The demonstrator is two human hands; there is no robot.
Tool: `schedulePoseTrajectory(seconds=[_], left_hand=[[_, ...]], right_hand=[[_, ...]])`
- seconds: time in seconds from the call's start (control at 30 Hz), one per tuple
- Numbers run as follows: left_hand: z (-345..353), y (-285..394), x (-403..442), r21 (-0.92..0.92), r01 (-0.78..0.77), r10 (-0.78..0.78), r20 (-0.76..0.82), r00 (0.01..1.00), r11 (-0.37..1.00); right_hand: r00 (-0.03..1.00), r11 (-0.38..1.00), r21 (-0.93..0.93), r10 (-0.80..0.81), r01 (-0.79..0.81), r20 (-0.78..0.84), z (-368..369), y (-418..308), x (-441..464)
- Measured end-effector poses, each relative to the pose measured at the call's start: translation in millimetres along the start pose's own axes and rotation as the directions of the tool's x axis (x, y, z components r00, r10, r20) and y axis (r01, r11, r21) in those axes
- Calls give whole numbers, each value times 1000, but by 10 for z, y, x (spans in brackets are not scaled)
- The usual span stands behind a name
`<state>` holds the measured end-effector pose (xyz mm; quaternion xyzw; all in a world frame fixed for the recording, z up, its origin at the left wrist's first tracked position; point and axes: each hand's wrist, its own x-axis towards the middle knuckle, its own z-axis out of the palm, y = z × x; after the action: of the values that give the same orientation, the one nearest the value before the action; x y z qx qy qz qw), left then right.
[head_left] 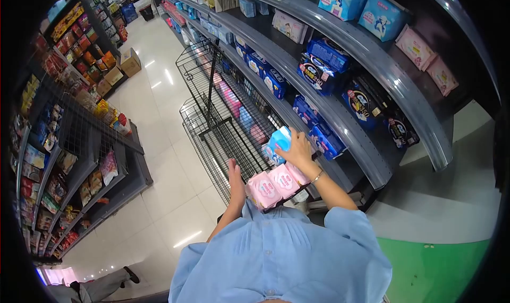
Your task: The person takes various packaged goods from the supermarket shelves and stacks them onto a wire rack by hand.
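Observation:
My right hand (298, 150), with a bracelet at the wrist, grips a blue-and-white soft pack (280, 141) over the near end of the cart. Just below it, a pink pack (285, 181) and a second pink pack (264, 191) sit side by side close to my body. My left hand (236, 182) is held upright at the left of the pink packs, fingers stretched and nothing in it. Whether it touches the nearest pack I cannot tell. The black wire shopping cart (204, 123) stands in front of me, with two basket levels.
A curved grey shelf (348, 123) on the right carries dark blue packs (322, 69), light blue packs (382, 17) and pink packs (415, 48). Snack shelves (87, 194) line the left side. Cardboard boxes (129, 63) stand up the aisle. Another person's leg (109, 284) shows at lower left.

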<state>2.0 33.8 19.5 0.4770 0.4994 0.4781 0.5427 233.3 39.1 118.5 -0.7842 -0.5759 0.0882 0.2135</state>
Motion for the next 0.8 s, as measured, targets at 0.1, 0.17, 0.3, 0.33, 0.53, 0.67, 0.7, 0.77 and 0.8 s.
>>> schedulePoseTrajectory(seconds=[0.1,0.17,0.3,0.33,0.53,0.67,0.7,0.77,0.8], left_hand=[[20,-121,31,-1,1,-1,42,999,1000],[20,-185,29,-1,1,-1,52,999,1000],[8,-388,105,-14,-11,11,56,998,1000],[-9,-423,129,-25,-2,4,51,999,1000],[-30,-84,107,-57,82,-79,47,996,995],[-7,37,90,-149,112,-112,14,994,983],[-6,133,58,-131,119,-115,33,993,984],[-9,139,29,-165,117,-117,13,993,979],[-11,133,19,-186,115,-118,-1,993,976]], right_hand=[[998,980,-196,-42,30,-54,107,26,-55],[999,972,-235,-14,3,-43,159,5,-63],[999,960,-280,-13,3,-33,70,-57,-52],[998,976,-212,-64,60,-10,-156,-163,-11],[652,862,-180,-481,474,-587,-2266,-888,673],[518,955,-273,-293,117,-804,-3335,-774,1448],[483,947,-319,-259,-44,-836,-3482,-671,1645],[534,879,-367,-160,-306,-830,-3681,-428,1968],[611,831,-391,-79,-397,-788,-3760,-331,2050]])
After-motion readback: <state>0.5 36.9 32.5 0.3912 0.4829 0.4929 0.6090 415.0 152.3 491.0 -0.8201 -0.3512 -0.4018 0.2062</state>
